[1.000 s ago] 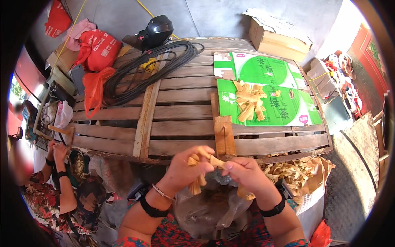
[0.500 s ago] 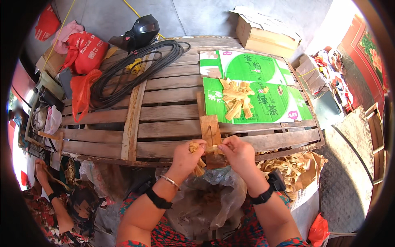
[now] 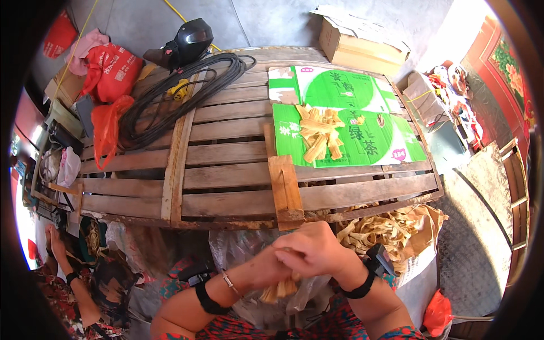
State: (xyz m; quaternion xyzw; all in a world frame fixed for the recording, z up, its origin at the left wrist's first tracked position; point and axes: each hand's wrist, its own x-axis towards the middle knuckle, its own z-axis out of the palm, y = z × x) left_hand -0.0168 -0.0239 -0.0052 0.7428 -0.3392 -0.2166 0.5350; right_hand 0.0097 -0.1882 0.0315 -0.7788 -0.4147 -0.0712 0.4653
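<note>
My left hand (image 3: 270, 267) is closed around a bundle of pale yellow dried strips (image 3: 279, 290), whose ends stick out below it. Its fingers are mostly covered by my right hand (image 3: 310, 248), which lies across it with curled fingers; what that hand pinches is hidden. Both hands are just in front of the slatted table's near edge. Right beyond them a wooden block (image 3: 285, 190) is fixed at that edge. More dried strips lie in a loose pile (image 3: 320, 133) on a flattened green carton (image 3: 362, 150).
On the slatted wooden table (image 3: 226, 178) lie a coil of black cable (image 3: 133, 133) and a red bag (image 3: 113, 73); a cardboard box (image 3: 362, 45) stands behind. Below hang clear plastic (image 3: 226, 243) and a heap of strips (image 3: 391, 232). Another person's arm (image 3: 73, 277) is at left.
Both hands have drawn back from the wooden block toward me and come together. The right hand has crossed over the left, which still holds the bundle. The view has shifted slightly.
</note>
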